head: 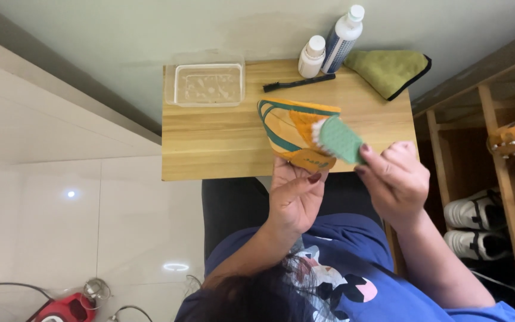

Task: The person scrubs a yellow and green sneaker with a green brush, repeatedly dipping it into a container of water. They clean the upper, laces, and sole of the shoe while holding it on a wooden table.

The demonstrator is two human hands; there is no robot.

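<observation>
Dark hair and a blue printed shirt fill the bottom of the head view. Above them the left hand [296, 197] grips an orange and teal shoe [296, 134] over the table [210, 149], and the right hand [394, 179] is closed on a green brush [338, 138] whose bristles touch it. Brushing seems under way; the tray of water [208, 84], two bottles [329, 45], thin black brush [298, 83] and green cloth [388, 70] lie apart, not in use.
</observation>
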